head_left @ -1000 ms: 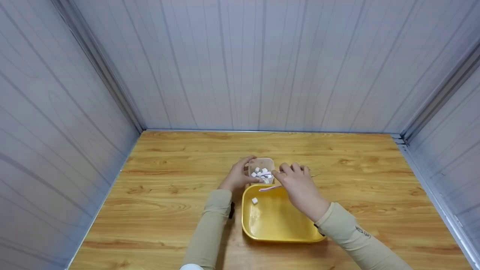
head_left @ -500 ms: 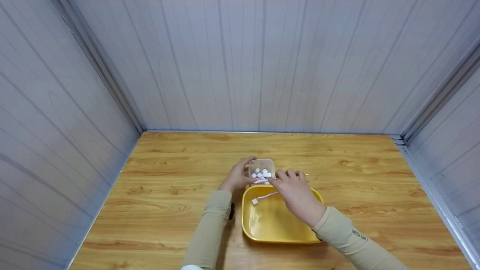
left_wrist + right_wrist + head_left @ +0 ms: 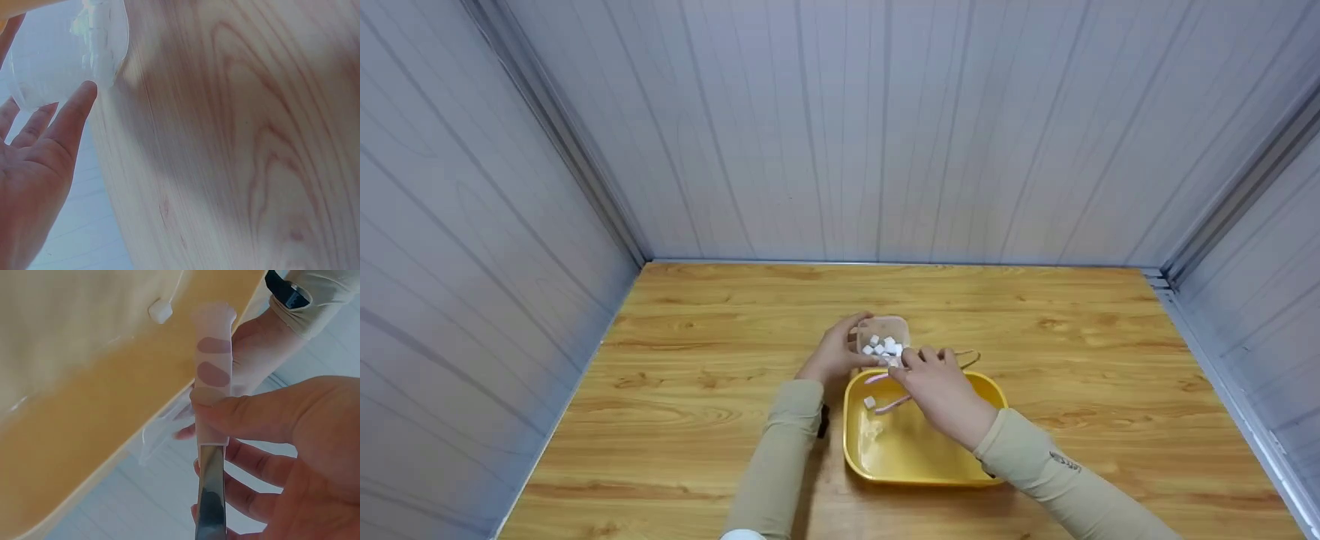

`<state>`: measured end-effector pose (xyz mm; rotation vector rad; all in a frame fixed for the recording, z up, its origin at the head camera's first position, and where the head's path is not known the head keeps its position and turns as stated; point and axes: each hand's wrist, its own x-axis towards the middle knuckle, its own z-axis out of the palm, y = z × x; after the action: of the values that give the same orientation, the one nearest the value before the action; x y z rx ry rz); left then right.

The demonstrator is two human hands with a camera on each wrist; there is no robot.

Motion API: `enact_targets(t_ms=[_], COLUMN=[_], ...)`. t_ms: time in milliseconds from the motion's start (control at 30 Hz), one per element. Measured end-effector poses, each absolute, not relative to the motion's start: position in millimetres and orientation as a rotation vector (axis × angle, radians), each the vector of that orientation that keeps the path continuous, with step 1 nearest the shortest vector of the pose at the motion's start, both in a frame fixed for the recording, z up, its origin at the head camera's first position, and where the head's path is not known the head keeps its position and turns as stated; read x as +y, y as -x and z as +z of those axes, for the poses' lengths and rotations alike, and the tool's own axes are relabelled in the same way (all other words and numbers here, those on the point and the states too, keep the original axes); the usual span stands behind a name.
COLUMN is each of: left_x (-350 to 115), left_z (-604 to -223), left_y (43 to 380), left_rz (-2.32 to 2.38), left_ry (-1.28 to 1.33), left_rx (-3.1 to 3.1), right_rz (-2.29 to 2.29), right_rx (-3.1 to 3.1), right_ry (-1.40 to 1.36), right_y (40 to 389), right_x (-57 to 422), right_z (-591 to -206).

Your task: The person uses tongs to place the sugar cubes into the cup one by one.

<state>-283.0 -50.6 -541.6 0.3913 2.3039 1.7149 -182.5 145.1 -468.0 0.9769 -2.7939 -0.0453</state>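
My left hand (image 3: 836, 352) holds a small clear plastic container (image 3: 883, 325) by its sides; several white cubes (image 3: 890, 346) lie inside. In the left wrist view, fingers (image 3: 73, 115) touch the container's wall (image 3: 48, 67). Tongs with pink sleeved tips (image 3: 892, 406) and a metal body (image 3: 212, 495) are pinched between thumb and fingers of my right hand (image 3: 943, 390). Both tips are spread apart over a yellow tray (image 3: 930, 454). One white cube (image 3: 870, 403) lies in the tray's far left part, close to the tips. Whether a tip touches it I cannot tell.
The container stands against the far rim of the tray, on a wood-grain table (image 3: 697, 435). Pale panel walls (image 3: 840, 135) enclose the table at the back and both sides.
The tongs have come down from over the container toward the near side, and their tips are now over the tray by the lone cube. The left hand and container stay put.
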Motion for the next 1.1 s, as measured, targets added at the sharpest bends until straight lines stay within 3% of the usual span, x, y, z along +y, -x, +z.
enact_targets(t_ms=[1100], left_x=[-50.4], left_z=[-541.4], left_y=[284.6], left_rz=[1.615], left_ry=[-0.408], left_rx=[2.404], right_rz=[-0.255], right_rx=[-2.619], right_ry=[-1.046], right_y=[188.4], right_x=[132.2], right_z=[-497.7])
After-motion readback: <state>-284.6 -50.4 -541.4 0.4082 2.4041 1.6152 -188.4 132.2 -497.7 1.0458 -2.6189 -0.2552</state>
